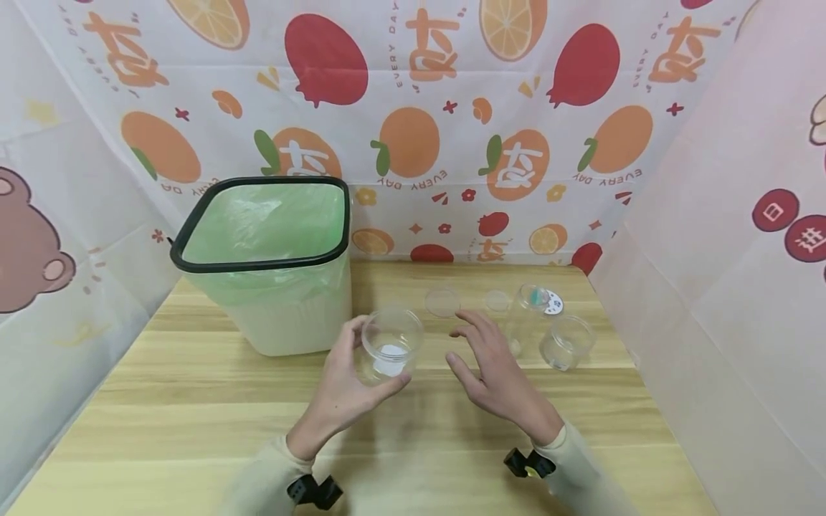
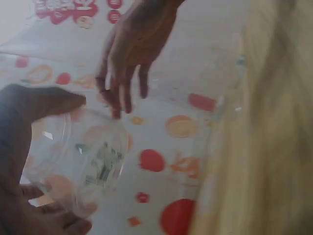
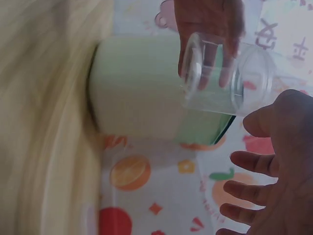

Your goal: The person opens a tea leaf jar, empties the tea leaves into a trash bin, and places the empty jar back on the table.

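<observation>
My left hand (image 1: 351,390) grips a clear plastic jar (image 1: 391,337) from its left side, thumb near the front and fingers behind. A white label shows at the jar's base, and in the left wrist view printed marks are visible on the jar (image 2: 105,159). To the right of it my right hand (image 1: 493,373) is held with fingers spread and nothing in it. In the right wrist view the right hand (image 3: 274,181) has its fingers apart, close to the jar (image 3: 220,73).
A bin (image 1: 293,315) with a green liner and black rim (image 1: 258,266) stands at the back left. Right of my right hand are a tall clear container (image 1: 524,315) and a short clear jar (image 1: 568,342). Two clear round lids (image 1: 442,302) (image 1: 497,300) lie behind.
</observation>
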Demonstrator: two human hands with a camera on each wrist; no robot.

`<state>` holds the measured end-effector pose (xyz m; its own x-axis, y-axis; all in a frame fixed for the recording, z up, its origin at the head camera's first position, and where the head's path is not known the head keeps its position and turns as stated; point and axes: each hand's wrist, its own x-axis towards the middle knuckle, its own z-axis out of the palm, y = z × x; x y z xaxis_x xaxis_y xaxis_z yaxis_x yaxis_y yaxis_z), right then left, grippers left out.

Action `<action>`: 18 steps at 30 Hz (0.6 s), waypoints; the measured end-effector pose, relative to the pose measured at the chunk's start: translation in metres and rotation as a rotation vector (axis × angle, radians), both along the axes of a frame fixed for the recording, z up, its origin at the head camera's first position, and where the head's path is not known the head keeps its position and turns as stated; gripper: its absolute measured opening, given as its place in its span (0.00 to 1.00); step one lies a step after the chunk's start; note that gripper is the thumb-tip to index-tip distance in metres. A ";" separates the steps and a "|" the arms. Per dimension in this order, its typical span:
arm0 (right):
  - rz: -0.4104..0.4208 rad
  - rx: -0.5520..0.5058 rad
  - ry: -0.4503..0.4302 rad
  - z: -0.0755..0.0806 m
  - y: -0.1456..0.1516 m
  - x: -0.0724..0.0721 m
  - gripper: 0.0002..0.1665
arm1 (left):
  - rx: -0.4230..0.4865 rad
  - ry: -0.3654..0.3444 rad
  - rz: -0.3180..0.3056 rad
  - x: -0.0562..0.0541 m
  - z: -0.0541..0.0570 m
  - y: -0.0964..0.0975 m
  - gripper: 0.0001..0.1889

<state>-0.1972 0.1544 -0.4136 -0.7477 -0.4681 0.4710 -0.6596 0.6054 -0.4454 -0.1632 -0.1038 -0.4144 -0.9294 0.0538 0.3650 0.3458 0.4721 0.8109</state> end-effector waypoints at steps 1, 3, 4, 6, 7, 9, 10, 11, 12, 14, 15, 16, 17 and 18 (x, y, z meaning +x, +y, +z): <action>-0.016 0.006 0.004 -0.003 0.003 0.000 0.17 | -0.020 -0.022 -0.001 -0.002 -0.003 0.002 0.51; -0.041 0.023 0.020 -0.008 0.008 -0.002 0.18 | -0.052 -0.044 -0.008 -0.008 -0.009 0.005 0.51; -0.049 0.034 0.035 -0.010 0.010 -0.003 0.18 | -0.072 -0.053 -0.013 -0.010 -0.012 0.006 0.51; -0.060 0.057 0.068 -0.013 0.014 -0.006 0.19 | -0.089 -0.068 -0.035 -0.015 -0.019 0.009 0.51; -0.066 0.067 0.084 -0.015 0.016 -0.007 0.19 | -0.094 -0.072 -0.045 -0.017 -0.022 0.010 0.50; -0.074 0.083 0.108 -0.018 0.019 -0.009 0.19 | -0.103 -0.084 -0.055 -0.022 -0.027 0.013 0.50; -0.079 0.089 0.113 -0.020 0.020 -0.009 0.20 | -0.108 -0.090 -0.055 -0.024 -0.029 0.015 0.50; -0.086 0.094 0.114 -0.022 0.022 -0.009 0.20 | -0.110 -0.100 -0.051 -0.027 -0.031 0.016 0.50; -0.094 0.099 0.117 -0.024 0.024 -0.010 0.21 | -0.117 -0.109 -0.043 -0.029 -0.033 0.018 0.49; -0.113 0.106 0.113 -0.027 0.027 -0.010 0.22 | -0.126 -0.124 -0.027 -0.035 -0.036 0.021 0.49; -0.123 0.109 0.108 -0.029 0.029 -0.010 0.22 | -0.126 -0.134 -0.022 -0.038 -0.038 0.023 0.49; -0.133 0.111 0.102 -0.030 0.030 -0.010 0.23 | -0.128 -0.138 -0.018 -0.041 -0.039 0.024 0.49; -0.142 0.114 0.098 -0.032 0.032 -0.010 0.23 | -0.130 -0.145 -0.017 -0.044 -0.040 0.026 0.49; -0.151 0.119 0.095 -0.033 0.033 -0.010 0.23 | -0.130 -0.145 -0.021 -0.047 -0.041 0.027 0.48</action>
<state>-0.2072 0.1875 -0.4463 -0.7683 -0.4105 0.4911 -0.5932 0.7450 -0.3052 -0.2104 -0.0765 -0.4558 -0.9700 0.1120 0.2159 0.2407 0.5703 0.7854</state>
